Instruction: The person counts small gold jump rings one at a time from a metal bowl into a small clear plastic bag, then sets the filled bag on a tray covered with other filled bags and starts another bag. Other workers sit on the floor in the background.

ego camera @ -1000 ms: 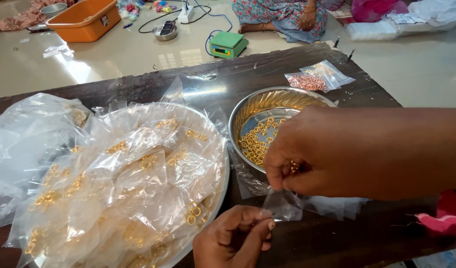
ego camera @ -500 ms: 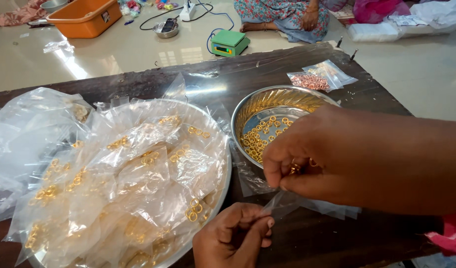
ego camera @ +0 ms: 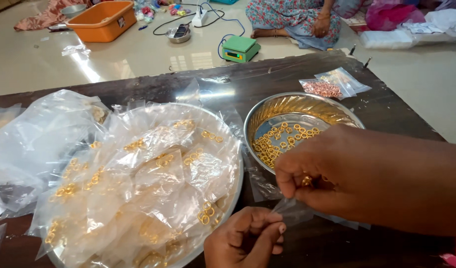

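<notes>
Packets of clear plastic with gold rings inside lie heaped on a round metal plate that fills the lower left of the frame, more loose plastic spilling over the dark worktop at the far left. At the bottom centre the left hand is closed, thumb and fingers pinched on the lower edge of a small clear bag. The bag stretches up and to the right from that hand to the right hand, which comes in from the right edge and pinches the bag's upper end with its fingertips, gold rings cupped against its fingers. So the bag sits between the two hands, touching both, just below the right one and just right of the left one. Behind the right hand, right of centre, stands a metal bowl with loose gold rings on its bottom. Further up and right lie two packets of pinkish rings. On the floor beyond the worktop stand an orange tub at upper left and a green scale at upper centre; a seated person shows at the top.
</notes>
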